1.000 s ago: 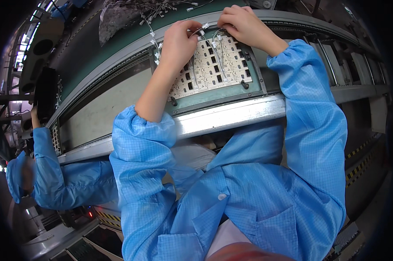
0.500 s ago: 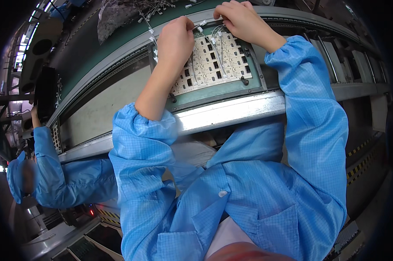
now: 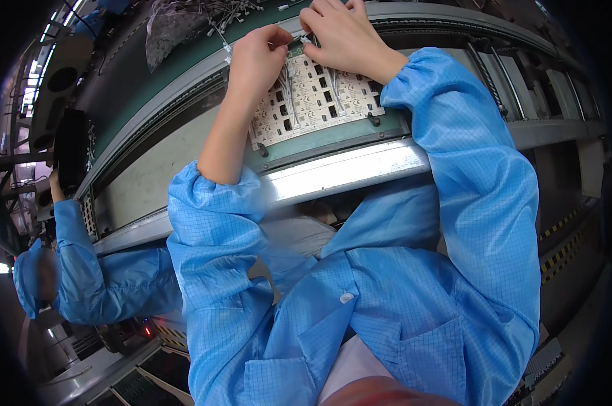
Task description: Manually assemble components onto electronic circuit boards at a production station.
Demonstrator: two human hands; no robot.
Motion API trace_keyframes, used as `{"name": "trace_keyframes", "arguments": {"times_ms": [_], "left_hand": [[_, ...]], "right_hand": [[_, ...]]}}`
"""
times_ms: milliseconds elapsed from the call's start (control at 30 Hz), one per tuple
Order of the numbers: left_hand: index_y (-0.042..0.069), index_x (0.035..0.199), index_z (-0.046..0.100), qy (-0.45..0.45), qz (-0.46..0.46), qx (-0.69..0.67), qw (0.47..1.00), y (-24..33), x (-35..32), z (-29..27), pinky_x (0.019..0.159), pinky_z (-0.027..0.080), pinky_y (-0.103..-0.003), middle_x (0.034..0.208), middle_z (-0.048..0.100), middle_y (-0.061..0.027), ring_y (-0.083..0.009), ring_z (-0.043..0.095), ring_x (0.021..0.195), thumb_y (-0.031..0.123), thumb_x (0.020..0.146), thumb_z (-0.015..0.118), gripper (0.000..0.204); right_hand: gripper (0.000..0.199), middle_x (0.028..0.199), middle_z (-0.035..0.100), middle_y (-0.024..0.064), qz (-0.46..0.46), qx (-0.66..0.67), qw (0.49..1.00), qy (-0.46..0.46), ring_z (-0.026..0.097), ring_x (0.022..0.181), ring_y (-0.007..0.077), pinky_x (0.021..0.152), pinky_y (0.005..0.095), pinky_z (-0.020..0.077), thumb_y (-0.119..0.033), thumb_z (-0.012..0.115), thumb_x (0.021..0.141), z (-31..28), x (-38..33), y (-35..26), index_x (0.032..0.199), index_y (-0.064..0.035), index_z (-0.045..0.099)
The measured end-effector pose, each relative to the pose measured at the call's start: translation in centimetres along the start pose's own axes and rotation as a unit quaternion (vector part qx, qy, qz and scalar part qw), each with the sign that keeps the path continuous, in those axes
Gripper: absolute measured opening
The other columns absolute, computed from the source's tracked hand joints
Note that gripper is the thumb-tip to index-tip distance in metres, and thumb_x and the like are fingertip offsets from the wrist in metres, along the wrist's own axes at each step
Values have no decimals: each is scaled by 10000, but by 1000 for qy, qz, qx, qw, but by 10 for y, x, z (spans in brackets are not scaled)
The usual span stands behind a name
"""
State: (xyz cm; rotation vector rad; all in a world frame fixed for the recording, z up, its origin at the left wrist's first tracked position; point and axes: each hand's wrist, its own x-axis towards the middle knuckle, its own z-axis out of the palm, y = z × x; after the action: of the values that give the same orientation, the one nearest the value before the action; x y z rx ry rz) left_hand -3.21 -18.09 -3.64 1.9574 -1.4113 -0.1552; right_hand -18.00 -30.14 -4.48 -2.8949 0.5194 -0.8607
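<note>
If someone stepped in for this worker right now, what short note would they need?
Left hand: fingertips pinched on a small part at the far edge of the white board.
Right hand: fingers meet the left hand's at the same spot; what it holds is hidden.
Board: lies flat in a green tray on the conveyor rail, with dark parts in many slots.
Done: many slots look filled.
Left: the far-edge part is in hand, seemingly not yet seated.
Nearby: a pile of loose parts beyond the rail; a co-worker at left.
</note>
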Motion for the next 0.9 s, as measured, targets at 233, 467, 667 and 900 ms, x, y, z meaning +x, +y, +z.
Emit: {"name": "trace_keyframes", "arguments": {"times_ms": [233, 467, 667, 900], "left_hand": [[136, 1049, 772, -28, 5, 24, 999, -9, 0, 1, 826, 559, -404, 891, 757, -93, -273, 730, 884, 99, 860, 643, 232], [154, 1031, 782, 17, 28, 79, 996, -11, -4, 6, 846, 540, -447, 970, 716, -87, -291, 695, 946, 108, 860, 617, 242], [142, 1020, 777, -1, 102, 84, 991, -13, -2, 10, 862, 542, -477, 993, 718, -108, -331, 689, 985, 80, 834, 621, 251], [-4, 878, 733, 28, 100, 18, 994, 6, -2, 16, 872, 515, -451, 930, 668, -206, -403, 640, 961, 49, 841, 638, 114]], "right_hand": [[279, 979, 659, 165, -66, 52, 994, 69, 627, 988, 357, 877, 542, 386, -205, 635, 787, -9, -6, 7, 1009, -43, 582], [189, 917, 677, 159, -1, -40, 999, -31, 649, 936, 331, 858, 520, 392, -215, 610, 820, -31, -5, 12, 785, -42, 677], [214, 906, 687, 186, -8, 66, 994, -90, 663, 919, 388, 773, 502, 496, -215, 631, 862, -47, 2, 29, 884, -23, 723], [199, 944, 712, 201, -48, 93, 992, -75, 690, 918, 383, 787, 455, 536, -129, 619, 880, -31, 4, 43, 981, 0, 731]]}}
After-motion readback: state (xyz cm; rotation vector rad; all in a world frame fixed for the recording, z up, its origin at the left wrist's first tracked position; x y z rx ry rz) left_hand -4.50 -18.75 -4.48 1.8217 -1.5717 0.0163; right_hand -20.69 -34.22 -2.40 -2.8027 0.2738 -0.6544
